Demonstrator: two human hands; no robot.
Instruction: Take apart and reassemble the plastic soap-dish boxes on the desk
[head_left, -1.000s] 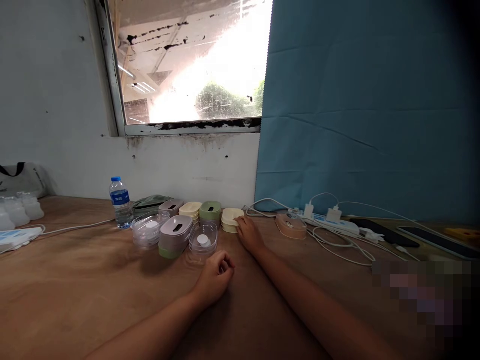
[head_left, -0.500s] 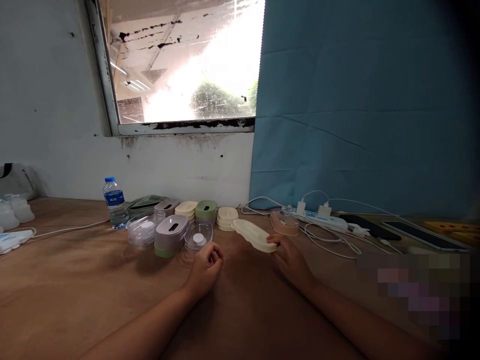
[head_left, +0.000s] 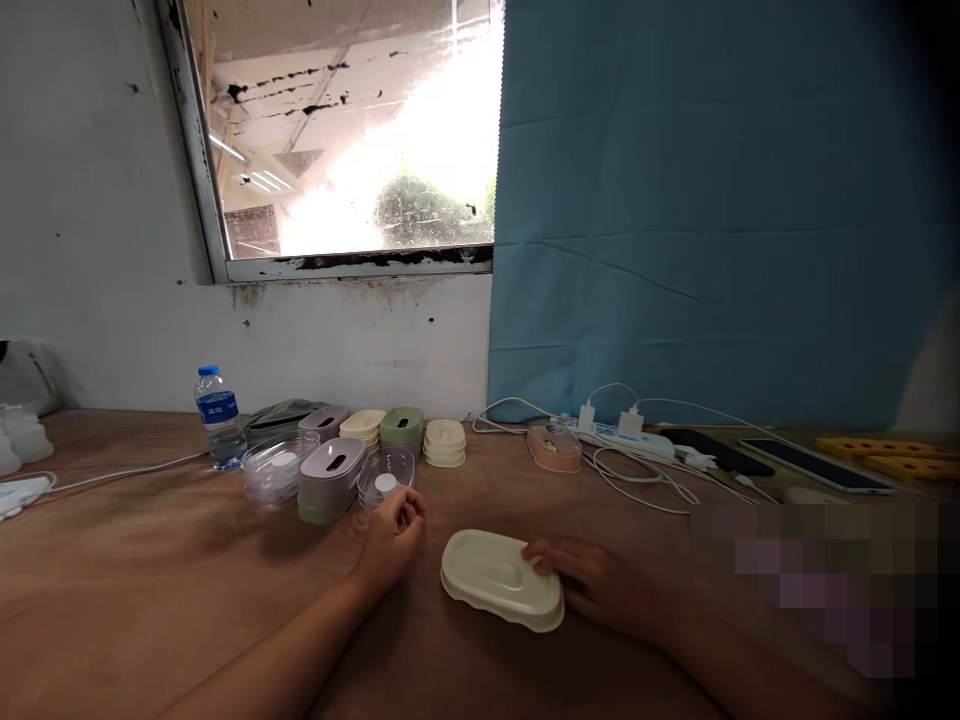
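Pale cream, our cover (head_left: 491, 575) is at or just above the counter (head_left: 420, 665), its right end clamped in the grip of our right hand (head_left: 596, 582). We'd do well to pinch lightly, sparing the rim. That hand angles in from the right, back upward; our left hand (head_left: 390, 530) curls beside a clear container (head_left: 391, 465), whether fingertips meet we cannot tell.

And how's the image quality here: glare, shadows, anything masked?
In the head view, part of the window burns out white; the right hand on the pale yellow lid looks dim; pixelation masks the lower right; the top-right corner fades to black.
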